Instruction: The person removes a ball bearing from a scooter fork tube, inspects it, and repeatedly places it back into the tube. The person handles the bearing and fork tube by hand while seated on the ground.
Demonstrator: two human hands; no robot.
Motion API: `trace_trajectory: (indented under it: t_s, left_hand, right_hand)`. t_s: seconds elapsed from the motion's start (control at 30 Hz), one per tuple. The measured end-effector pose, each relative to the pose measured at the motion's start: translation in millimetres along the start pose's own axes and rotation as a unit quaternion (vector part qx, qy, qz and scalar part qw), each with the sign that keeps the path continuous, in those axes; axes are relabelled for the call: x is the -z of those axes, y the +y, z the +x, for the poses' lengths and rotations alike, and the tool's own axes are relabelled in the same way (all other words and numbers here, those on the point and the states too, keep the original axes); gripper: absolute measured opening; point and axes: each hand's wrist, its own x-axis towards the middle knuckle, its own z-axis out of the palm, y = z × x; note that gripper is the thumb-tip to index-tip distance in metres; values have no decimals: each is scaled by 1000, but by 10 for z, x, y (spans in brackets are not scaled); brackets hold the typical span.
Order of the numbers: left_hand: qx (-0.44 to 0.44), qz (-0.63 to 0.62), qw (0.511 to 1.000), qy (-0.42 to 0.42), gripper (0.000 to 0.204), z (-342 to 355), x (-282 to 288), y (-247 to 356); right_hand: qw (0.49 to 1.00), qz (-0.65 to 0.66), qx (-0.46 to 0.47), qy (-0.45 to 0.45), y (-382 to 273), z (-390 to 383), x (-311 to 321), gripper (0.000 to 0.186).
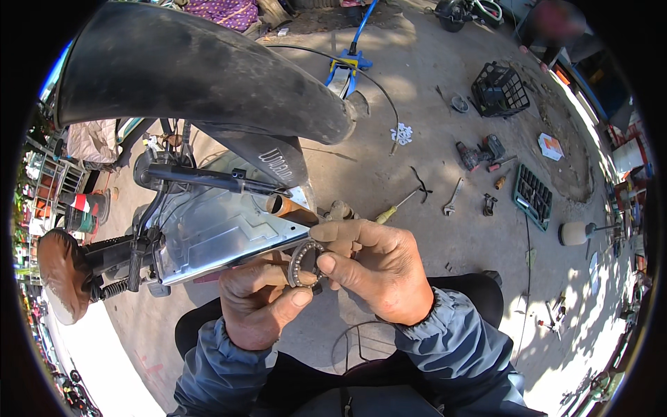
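Note:
A dark ring with small steel balls around it, a ball bearing race [294,270], is held up in front of my lap. My left hand [256,300] pinches its left side between thumb and fingers. On its other side, the thumb and fingers of my right hand [385,271] close on it; the right fingertips are partly hidden. Just beyond my hands lies the two-wheeler's silvery footboard panel [215,233], with an orange-brown tube end [286,207] over its right part. A large curved black body part [208,76] arches above.
On the concrete floor to the right lie a screwdriver [388,213], a wrench [453,197], a cordless drill [479,153] and a green socket case [521,203]. Farther off are a black crate [501,89] and a blue floor jack [356,61]. A white bottle [573,234] lies far right.

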Motion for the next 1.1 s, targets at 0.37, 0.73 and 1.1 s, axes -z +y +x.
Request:
trace_trajectory:
  t_s: [0.37,0.73,1.1]
  left_hand:
    - [62,-66,996,10,27,-35,-6,24]
    - [75,-94,993,12,28,-34,-22,39]
    - [65,-95,993,-17,24,-30,25,58]
  right_hand:
    - [998,24,-47,-40,-61,2,48,21]
    - [996,55,-37,-57,-69,10,41,20]
    - [994,92,-15,-51,-115,-10,-2,18]
